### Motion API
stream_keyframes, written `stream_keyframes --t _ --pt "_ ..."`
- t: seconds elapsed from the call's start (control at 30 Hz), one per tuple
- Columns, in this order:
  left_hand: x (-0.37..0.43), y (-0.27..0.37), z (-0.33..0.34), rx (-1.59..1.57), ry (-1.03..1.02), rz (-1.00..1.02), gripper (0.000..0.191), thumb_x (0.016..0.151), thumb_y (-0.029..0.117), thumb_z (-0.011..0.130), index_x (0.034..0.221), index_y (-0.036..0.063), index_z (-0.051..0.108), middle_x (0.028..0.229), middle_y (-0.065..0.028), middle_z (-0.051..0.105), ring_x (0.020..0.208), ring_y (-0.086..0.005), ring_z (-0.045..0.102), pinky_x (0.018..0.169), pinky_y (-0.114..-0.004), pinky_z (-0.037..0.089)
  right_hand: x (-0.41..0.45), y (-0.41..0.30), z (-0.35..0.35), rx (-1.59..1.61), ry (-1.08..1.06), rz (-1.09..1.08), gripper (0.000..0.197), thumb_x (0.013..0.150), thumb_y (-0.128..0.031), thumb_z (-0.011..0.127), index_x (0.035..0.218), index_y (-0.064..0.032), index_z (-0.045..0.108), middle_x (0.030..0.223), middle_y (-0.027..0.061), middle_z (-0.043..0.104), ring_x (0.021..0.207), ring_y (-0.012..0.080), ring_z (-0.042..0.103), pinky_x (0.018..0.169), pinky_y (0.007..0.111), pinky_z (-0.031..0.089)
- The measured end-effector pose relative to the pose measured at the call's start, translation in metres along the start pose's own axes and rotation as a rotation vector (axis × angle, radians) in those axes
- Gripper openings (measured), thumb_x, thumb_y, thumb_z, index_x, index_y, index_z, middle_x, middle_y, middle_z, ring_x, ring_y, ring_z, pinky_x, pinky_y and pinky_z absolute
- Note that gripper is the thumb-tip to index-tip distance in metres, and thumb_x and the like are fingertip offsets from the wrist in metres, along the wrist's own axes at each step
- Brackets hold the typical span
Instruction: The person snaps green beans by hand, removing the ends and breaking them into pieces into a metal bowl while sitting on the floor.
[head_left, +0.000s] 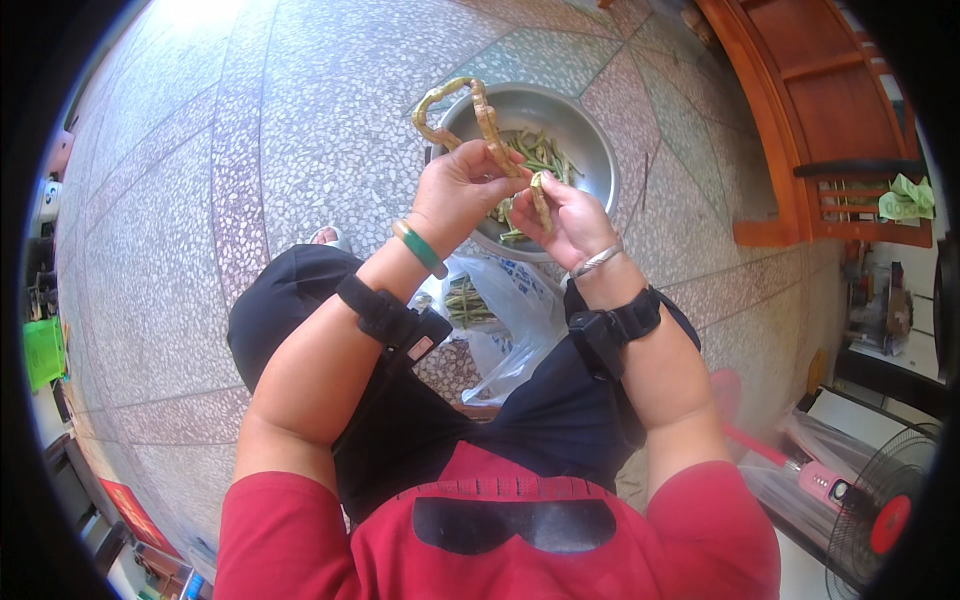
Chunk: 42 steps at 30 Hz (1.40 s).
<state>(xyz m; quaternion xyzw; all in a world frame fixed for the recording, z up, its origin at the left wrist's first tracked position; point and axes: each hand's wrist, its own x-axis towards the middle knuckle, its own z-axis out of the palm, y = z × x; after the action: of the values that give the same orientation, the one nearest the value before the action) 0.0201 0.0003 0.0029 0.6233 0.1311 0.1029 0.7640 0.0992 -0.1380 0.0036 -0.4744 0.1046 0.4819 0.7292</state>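
A long, lumpy, yellowish-brown bean pod (484, 112) curves up in a loop from my left hand (459, 187), pinched between thumb and fingers. My right hand (564, 219) grips a short piece of bean pod (540, 201) between thumb and fingers, close beside my left fingertips. Both hands are above the near side of a round steel basin (600, 161) on the floor. Inside the basin lie several green bean pieces (546, 154), partly hidden by my hands. Below my wrists a translucent plastic bag (517, 304) with printing holds whole long beans (471, 306).
Reddish wooden furniture (772, 150) stands on the terrazzo floor (337, 120) at the upper right. A pink fan (825, 484) is at the lower right. My sandalled foot (330, 237) shows beside my knee. At the far left edge sits a green container (45, 352).
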Motion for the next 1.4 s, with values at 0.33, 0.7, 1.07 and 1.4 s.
stream_keyframes --t 0.33,0.7,1.07,1.4 --pt "-0.001 0.003 0.003 -0.213 -0.068 0.029 0.025 0.077 0.001 0.063 0.101 -0.0001 0.055 0.092 -0.0097 0.064 0.084 -0.0139 0.061 0.075 -0.025 0.049 0.012 0.003 -0.005 -0.143 0.206 -0.153 0.026 0.093 -0.025 0.040 0.095 -0.0013 0.051 0.073 0.0027 0.050 0.062 0.0109 0.051 0.056 0.025 0.047" --pt "0.000 0.004 -0.017 -0.523 0.074 -0.411 0.019 0.082 0.014 0.062 0.099 0.0069 0.056 0.088 -0.0012 0.062 0.072 -0.0051 0.053 0.065 -0.016 0.042 0.004 -0.004 0.002 -0.827 -0.110 -0.699 0.039 0.079 -0.008 0.062 0.115 -0.0021 0.049 0.098 0.0072 0.059 0.088 0.0128 0.056 0.078 0.023 0.045" --pt "0.002 0.005 -0.014 -0.300 -0.295 -0.490 0.029 0.081 0.010 0.062 0.108 0.0034 0.056 0.085 -0.0010 0.062 0.073 -0.0042 0.056 0.064 -0.015 0.045 -0.002 -0.010 0.000 -0.884 0.106 -0.771 0.012 0.083 -0.011 0.059 0.089 -0.0003 0.060 0.074 0.0018 0.060 0.067 0.0072 0.055 0.061 0.020 0.044" --pt "-0.003 0.011 -0.016 -0.050 -0.156 -0.366 0.037 0.077 0.010 0.065 0.113 0.0087 0.055 0.084 -0.0023 0.063 0.075 -0.0072 0.058 0.065 -0.019 0.045 -0.003 -0.030 -0.020 -0.830 0.095 -0.639 0.013 0.086 -0.010 0.053 0.092 0.0007 0.056 0.075 0.0031 0.060 0.067 0.0085 0.056 0.060 0.020 0.045"
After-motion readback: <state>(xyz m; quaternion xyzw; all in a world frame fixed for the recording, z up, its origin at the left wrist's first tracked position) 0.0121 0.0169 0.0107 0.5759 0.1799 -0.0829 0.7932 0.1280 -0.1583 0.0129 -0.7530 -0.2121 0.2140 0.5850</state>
